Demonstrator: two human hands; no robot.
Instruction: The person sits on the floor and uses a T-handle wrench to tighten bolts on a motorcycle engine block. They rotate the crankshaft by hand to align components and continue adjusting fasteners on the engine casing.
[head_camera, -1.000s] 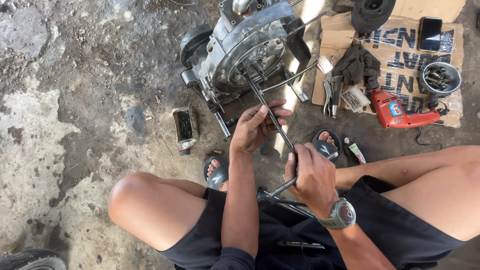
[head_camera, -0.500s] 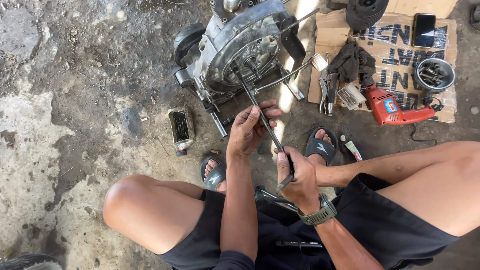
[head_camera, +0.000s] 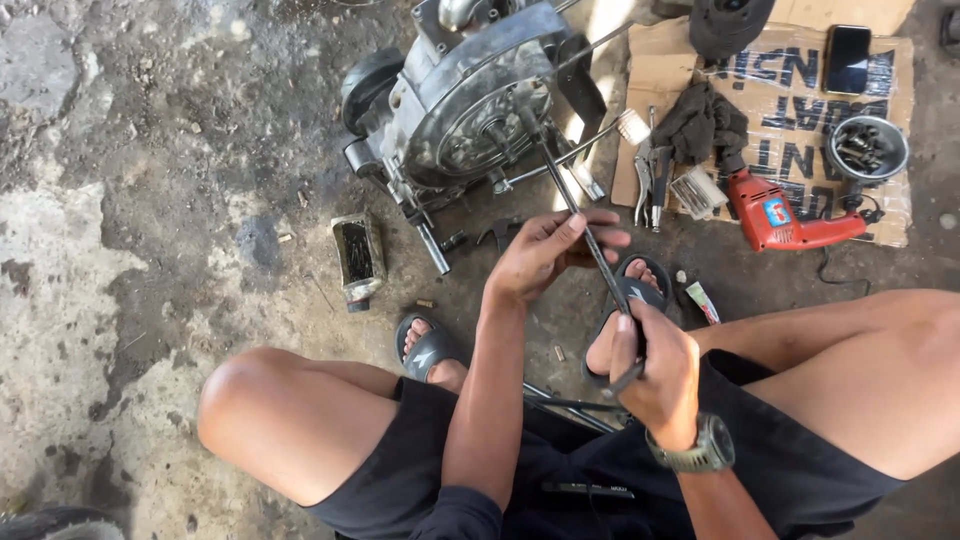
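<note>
I am crouched over a grey metal engine casing (head_camera: 470, 100) that stands on the concrete ground. A long dark metal wrench (head_camera: 575, 205) runs from the casing's centre down toward me. My left hand (head_camera: 545, 255) wraps loosely around the middle of the shaft. My right hand (head_camera: 655, 375), with a watch on its wrist, grips the wrench's lower handle end near my knee. The tool's far tip sits against the round hub of the casing.
A flattened cardboard sheet (head_camera: 800, 80) at the right carries a red power drill (head_camera: 785, 220), pliers (head_camera: 645, 185), a dark rag (head_camera: 705, 125), a phone (head_camera: 847, 60) and a round part (head_camera: 865, 148). A small dirty container (head_camera: 357, 258) lies left of my sandalled feet.
The view has drifted slightly and both hands shifted a little along the wrench. My right hand has drawn the handle end lower and rightward while the tip stays on the hub.
</note>
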